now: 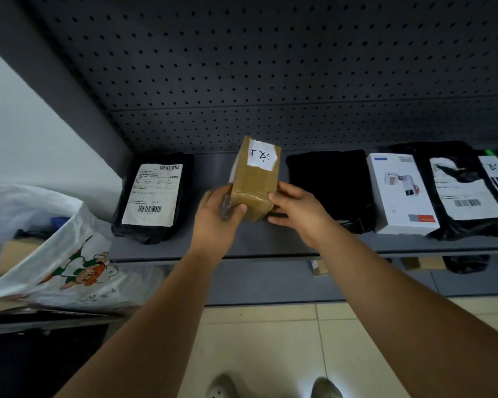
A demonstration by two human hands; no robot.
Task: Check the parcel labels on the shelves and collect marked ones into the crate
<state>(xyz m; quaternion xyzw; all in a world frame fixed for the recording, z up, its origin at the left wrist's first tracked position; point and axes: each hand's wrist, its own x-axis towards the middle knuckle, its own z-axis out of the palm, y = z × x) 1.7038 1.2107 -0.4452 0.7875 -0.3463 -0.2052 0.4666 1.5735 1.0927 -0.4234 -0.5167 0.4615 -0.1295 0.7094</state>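
Your forearms are bare, no sleeves or watch. Below the shelf (213,251), you wear light grey shoes (222,387), seemingly perforated clogs, though they're cut off.

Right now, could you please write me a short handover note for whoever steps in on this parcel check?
Left hand and right hand: both grip the taped brown box, tilted up over the shelf, its handwritten white label facing the camera.
On the shelf: black bag with a printed label at left; to the right, a plain black parcel, a white box and two more black bags.
No crate can be made out; a white plastic bag sits at left.
Done: brown box picked up, label shown.
Left: judge its mark, put it in the crate if marked, then check the rest.
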